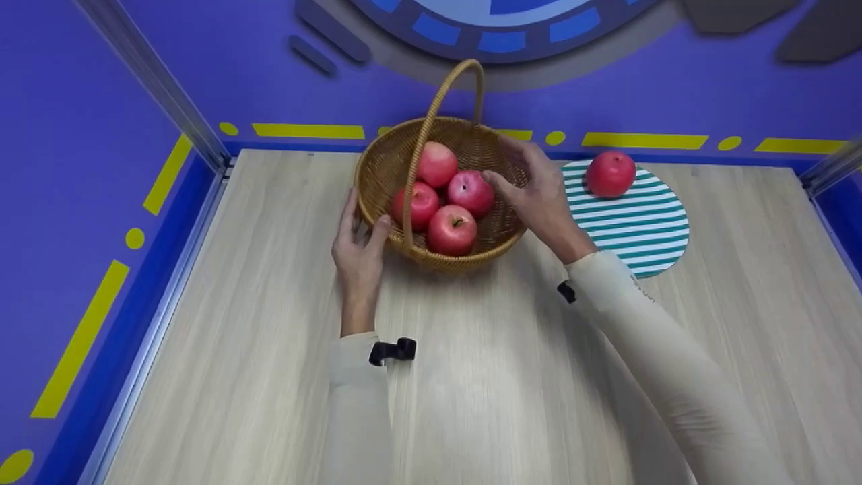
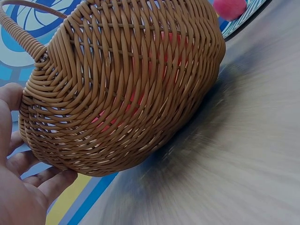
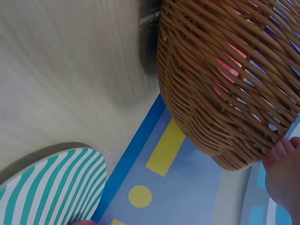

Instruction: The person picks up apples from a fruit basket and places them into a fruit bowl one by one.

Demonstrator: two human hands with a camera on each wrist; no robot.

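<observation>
A brown wicker basket point(image 1: 378, 168) with a tall arched handle point(image 1: 438, 101) is held between both hands near the back wall. Several red apples point(image 1: 452, 230) lie inside it, and red shows through the weave in both wrist views. My left hand point(image 1: 357, 259) grips the left rim, its thumb over the edge and fingers against the outer weave point(image 2: 126, 84). On the opposite rim, my right hand point(image 1: 542, 195) grips with its thumb reaching inside, beside an apple. Dark shadow lies under the basket's bottom, which is tilted in the left wrist view.
Right of the basket, an oval mat point(image 1: 640, 242) with green and white stripes lies on the wooden table point(image 1: 465, 377). One red apple point(image 1: 611, 174) sits on the mat's back part. A purple-blue wall point(image 1: 283, 94) with yellow marks borders the table's back and left.
</observation>
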